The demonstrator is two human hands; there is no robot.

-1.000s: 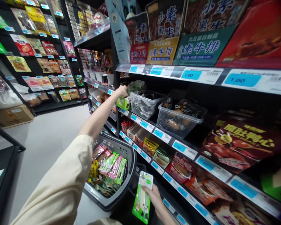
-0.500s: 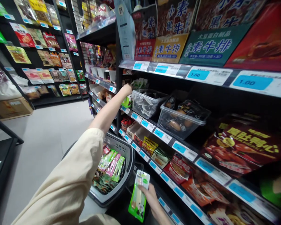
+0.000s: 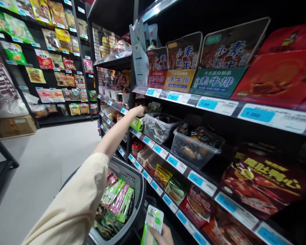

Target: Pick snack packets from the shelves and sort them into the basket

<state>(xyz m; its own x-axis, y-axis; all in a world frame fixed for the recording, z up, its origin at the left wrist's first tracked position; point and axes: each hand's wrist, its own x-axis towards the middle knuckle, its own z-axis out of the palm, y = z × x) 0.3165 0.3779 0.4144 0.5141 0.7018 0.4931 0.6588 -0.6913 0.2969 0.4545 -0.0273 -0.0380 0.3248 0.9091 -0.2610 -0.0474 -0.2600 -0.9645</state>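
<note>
My left hand (image 3: 140, 110) reaches out to the middle shelf, over a bright green display box (image 3: 137, 124). Its fingers are mostly hidden among small green-and-white packets (image 3: 153, 107) at the back of that box. Low in front of me, my right hand (image 3: 163, 235) pinches a flat white-and-green snack packet (image 3: 154, 217) between thumb and fingers. Below my left arm stands a grey shopping basket (image 3: 139, 190) holding several pink, green and black snack packets (image 3: 119, 200) and dark green ones.
Right of the green box sit two clear plastic bins (image 3: 156, 127) of wrapped snacks. A shelf above carries boxed packs (image 3: 178, 80), and a lower shelf holds bagged snacks (image 3: 196, 207). Across the aisle floor (image 3: 58, 146) are a hanging snack rack (image 3: 58, 68) and a cardboard box (image 3: 14, 126).
The view has tilted up, so shelves and basket sit differently in frame. My left hand reaches slightly deeper over the green box. The packet in my right hand now sits lower in view.
</note>
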